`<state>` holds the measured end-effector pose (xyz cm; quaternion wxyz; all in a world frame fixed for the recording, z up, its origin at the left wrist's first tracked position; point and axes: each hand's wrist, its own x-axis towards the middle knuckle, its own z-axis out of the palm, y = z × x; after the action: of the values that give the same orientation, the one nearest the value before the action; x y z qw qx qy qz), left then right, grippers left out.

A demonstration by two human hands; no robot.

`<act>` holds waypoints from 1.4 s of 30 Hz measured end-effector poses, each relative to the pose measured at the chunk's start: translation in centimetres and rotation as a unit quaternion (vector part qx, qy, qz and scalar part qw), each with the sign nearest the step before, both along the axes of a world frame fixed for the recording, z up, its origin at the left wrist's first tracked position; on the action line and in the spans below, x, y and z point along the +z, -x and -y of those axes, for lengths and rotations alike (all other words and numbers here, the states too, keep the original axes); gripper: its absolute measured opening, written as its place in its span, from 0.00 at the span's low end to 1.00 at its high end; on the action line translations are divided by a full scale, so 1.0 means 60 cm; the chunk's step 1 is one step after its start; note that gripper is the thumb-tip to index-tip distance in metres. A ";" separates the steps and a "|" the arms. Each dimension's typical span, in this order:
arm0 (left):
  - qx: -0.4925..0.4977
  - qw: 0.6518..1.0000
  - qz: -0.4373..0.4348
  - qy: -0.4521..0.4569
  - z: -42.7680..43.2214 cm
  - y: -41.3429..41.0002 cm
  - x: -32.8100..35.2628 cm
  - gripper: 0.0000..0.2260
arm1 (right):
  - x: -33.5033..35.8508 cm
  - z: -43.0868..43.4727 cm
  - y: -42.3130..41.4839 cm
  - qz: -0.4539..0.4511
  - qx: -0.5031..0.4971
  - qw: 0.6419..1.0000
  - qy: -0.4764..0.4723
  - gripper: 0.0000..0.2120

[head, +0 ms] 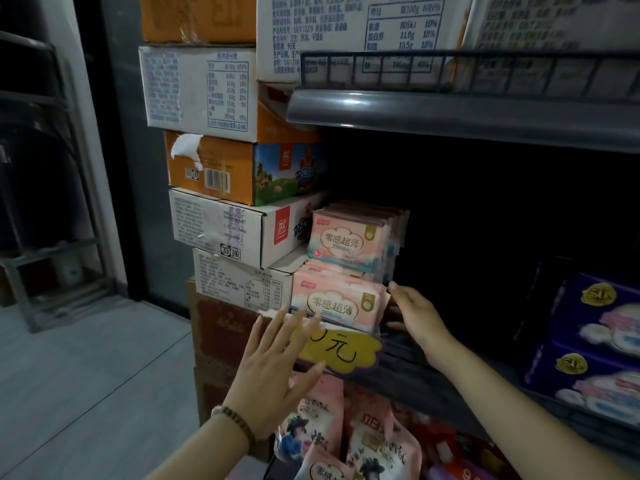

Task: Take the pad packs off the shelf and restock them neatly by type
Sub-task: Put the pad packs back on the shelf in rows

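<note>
Pink pad packs stand in two tiers at the left end of the dark shelf: an upper row marked 290 [349,239] and a lower row marked 360 [334,303]. My left hand [277,368] is spread flat, fingers apart, just in front of the lower row and over a yellow price tag [341,348]. My right hand [414,313] rests against the right side of the lower row, fingers open along the packs, holding nothing. Dark blue pad packs [595,341] are stacked at the shelf's right end.
A tall stack of cardboard cartons [221,168] rises directly left of the shelf. An upper shelf with a wire rail [450,105] overhangs. More pink packs and snack bags [322,431] sit on the level below. Grey floor lies at the left.
</note>
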<state>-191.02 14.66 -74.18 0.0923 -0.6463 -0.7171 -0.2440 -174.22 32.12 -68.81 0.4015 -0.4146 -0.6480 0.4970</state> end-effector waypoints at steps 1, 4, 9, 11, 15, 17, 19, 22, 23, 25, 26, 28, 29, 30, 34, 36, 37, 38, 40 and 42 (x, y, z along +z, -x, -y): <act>0.007 1.000 -0.012 0.005 -0.003 -0.004 0.011 0.30 | 0.003 0.015 -0.014 0.025 -0.016 0.998 -0.046 0.09; 0.019 1.000 -0.005 0.001 -0.019 -0.013 0.047 0.37 | -0.007 0.074 -0.061 0.065 -0.034 0.985 -0.156 0.10; 0.016 0.997 0.052 -0.049 -0.017 -0.034 0.046 0.35 | -0.091 0.180 -0.119 0.047 -0.011 0.971 -0.235 0.10; 0.015 0.996 0.078 -0.037 0.003 -0.042 0.005 0.35 | -0.149 0.208 -0.128 0.064 0.016 0.976 -0.208 0.10; 0.034 0.981 0.181 0.059 0.048 -0.048 -0.118 0.34 | -0.278 0.229 -0.123 0.156 0.054 0.984 -0.071 0.11; 0.072 0.952 0.279 0.104 0.067 -0.052 -0.181 0.27 | -0.320 0.234 -0.112 0.167 0.040 0.985 0.023 0.10; 0.105 0.898 0.394 0.165 0.077 -0.062 -0.225 0.24 | -0.342 0.233 -0.100 0.165 0.003 0.977 0.137 0.14; 0.140 0.822 0.504 0.226 0.071 -0.069 -0.273 0.24 | -0.364 0.225 -0.081 0.129 -0.013 0.938 0.323 0.13; 0.146 0.804 0.528 0.232 0.066 -0.069 -0.284 0.24 | -0.375 0.220 -0.074 0.098 -0.015 0.922 0.375 0.13; 0.147 0.777 0.568 0.227 0.053 -0.069 -0.303 0.24 | -0.403 0.209 -0.062 0.065 -0.030 0.898 0.434 0.18; 0.147 0.770 0.578 0.226 0.046 -0.069 -0.310 0.24 | -0.415 0.204 -0.057 0.066 -0.033 0.894 0.442 0.19; 0.147 0.764 0.585 0.230 0.037 -0.068 -0.320 0.22 | -0.429 0.196 -0.051 0.070 -0.035 0.890 0.450 0.16; 0.151 0.760 0.588 0.231 0.035 -0.068 -0.323 0.21 | -0.432 0.195 -0.049 0.068 -0.034 0.889 0.452 0.14; 0.154 0.756 0.592 0.235 0.034 -0.069 -0.325 0.21 | -0.435 0.195 -0.047 0.062 -0.033 0.889 0.452 0.14; 0.147 0.755 0.600 0.219 0.039 -0.074 -0.334 0.20 | -0.434 0.201 -0.040 0.056 -0.023 0.902 0.428 0.13; 0.153 0.763 0.605 0.170 0.045 -0.080 -0.328 0.13 | -0.425 0.211 -0.039 0.029 -0.026 0.906 0.422 0.15; 0.152 0.758 0.619 0.142 0.048 -0.084 -0.321 0.10 | -0.417 0.217 -0.039 0.000 -0.027 0.906 0.423 0.16; 0.146 0.752 0.631 0.120 0.052 -0.088 -0.311 0.09 | -0.407 0.224 -0.039 -0.025 -0.027 0.907 0.419 0.17; 0.127 0.763 0.628 0.083 0.062 -0.089 -0.285 0.09 | -0.382 0.239 -0.041 -0.065 -0.020 0.911 0.407 0.18; 0.108 0.788 0.604 0.050 0.071 -0.080 -0.255 0.09 | -0.348 0.249 -0.045 -0.082 -0.003 0.924 0.373 0.26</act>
<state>-186.21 10.40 -89.46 -0.3662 -0.2891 -0.7027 -0.5371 -171.50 17.20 -89.68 0.2715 -0.4943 -0.3791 0.7337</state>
